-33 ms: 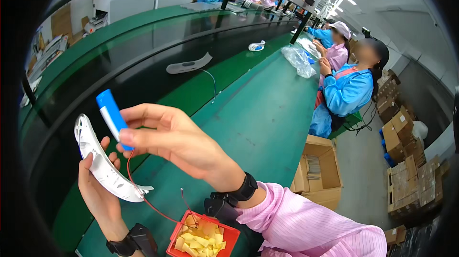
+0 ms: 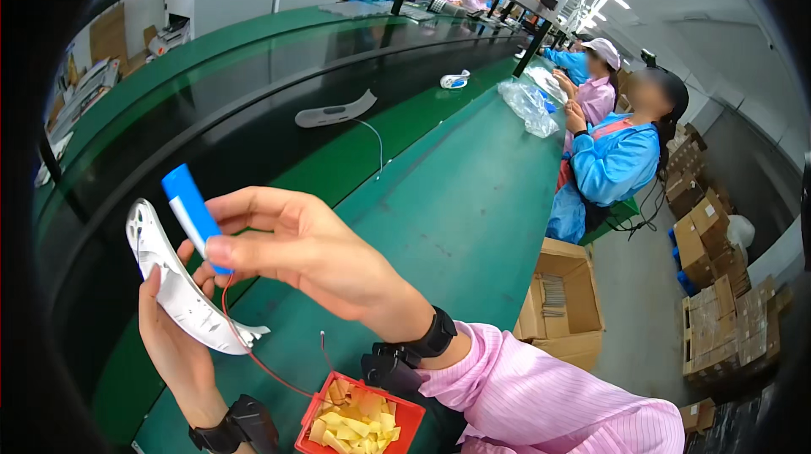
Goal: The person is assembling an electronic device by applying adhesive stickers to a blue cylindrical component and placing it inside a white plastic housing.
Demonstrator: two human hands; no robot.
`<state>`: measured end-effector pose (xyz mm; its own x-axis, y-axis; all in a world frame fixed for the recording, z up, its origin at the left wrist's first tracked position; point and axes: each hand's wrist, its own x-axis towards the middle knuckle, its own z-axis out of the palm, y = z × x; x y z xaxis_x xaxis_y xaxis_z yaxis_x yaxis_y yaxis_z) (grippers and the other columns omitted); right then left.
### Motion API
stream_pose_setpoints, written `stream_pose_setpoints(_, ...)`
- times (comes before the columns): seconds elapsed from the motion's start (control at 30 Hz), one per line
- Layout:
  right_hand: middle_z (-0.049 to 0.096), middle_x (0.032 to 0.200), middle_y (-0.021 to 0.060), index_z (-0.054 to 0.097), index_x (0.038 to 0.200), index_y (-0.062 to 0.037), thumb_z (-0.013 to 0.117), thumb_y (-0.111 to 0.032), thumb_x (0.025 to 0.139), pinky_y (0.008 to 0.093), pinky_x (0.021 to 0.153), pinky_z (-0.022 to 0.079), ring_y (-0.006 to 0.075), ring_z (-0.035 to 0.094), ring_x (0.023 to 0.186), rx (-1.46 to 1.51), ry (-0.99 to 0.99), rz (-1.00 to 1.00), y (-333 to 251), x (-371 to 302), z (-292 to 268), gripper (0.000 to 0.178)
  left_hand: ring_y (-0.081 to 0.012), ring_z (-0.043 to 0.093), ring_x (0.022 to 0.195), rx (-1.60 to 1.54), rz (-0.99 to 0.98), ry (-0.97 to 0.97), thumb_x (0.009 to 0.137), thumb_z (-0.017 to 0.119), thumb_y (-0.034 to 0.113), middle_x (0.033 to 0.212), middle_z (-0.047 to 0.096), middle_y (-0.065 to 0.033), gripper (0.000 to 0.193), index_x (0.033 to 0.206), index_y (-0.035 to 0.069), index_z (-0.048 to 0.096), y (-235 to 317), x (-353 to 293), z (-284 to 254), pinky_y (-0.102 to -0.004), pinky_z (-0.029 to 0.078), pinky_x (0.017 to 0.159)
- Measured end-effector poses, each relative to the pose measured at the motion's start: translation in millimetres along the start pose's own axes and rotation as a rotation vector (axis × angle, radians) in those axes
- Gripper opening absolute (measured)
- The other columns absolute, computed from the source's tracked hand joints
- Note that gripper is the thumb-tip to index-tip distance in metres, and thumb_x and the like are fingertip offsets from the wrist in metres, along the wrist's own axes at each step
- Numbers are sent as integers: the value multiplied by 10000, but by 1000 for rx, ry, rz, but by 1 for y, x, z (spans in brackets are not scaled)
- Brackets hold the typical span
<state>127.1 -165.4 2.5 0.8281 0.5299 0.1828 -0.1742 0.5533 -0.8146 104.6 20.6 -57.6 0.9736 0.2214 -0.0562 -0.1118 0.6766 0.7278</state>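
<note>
Right hand's (image 2: 308, 243) fingers are clamped on the near end of one blue cylinder (image 2: 193, 213), held up just right of a white shell (image 2: 182, 293); its long axis slants, free end pointing far left. Left hand's (image 2: 173, 348) fingers are clamped on the shell, which slants much the same way. Red bin (image 2: 410, 420), near side, is loaded with yellow pieces (image 2: 363, 425), too many to count. One grey shell (image 2: 334, 114) lies farther off.
</note>
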Motion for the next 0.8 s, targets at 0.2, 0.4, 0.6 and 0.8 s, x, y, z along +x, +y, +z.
stream_pose_setpoints(0.2, 645, 1079, 95, 565, 1191, 55, 722, -54, 836, 282, 812, 521, 124, 617, 913, -82, -45, 61, 26, 8, -4, 403, -222, 572, 1140, 168, 135, 107, 1006, 437, 348, 1236, 568, -180, 510, 1386, 12, 392, -8, 2, -3, -347, 471, 961)
stream_pose_setpoints(0.4, 662, 993, 98, 594, 1137, 70, 720, -49, 824, 258, 773, 517, 117, 627, 872, -186, 52, 34, 43, 12, -5, 358, -259, 578, 1131, 10, 80, 13, 1025, 309, 404, 1296, 541, -202, 562, 1406, -6, 369, -14, -7, 25, -379, 470, 981)
stream_pose_setpoints(0.6, 687, 978, 120, 634, 1094, 89, 738, -72, 798, 264, 702, 536, 128, 654, 815, -377, 120, 17, 37, 13, 4, 352, -291, 564, 1143, -22, 172, -188, 1026, 273, 326, 1403, 453, -237, 533, 1438, -11, 307, 2, -10, 22, -394, 433, 1004)
stream_pose_setpoints(0.8, 698, 965, 129, 670, 1066, 55, 749, -74, 789, 278, 771, 545, 151, 667, 830, -641, 169, -69, 44, 10, 24, 316, -311, 551, 1180, 34, 193, -178, 1015, 296, 379, 1380, 485, -206, 558, 1431, 8, 298, 13, -16, 22, -433, 473, 981)
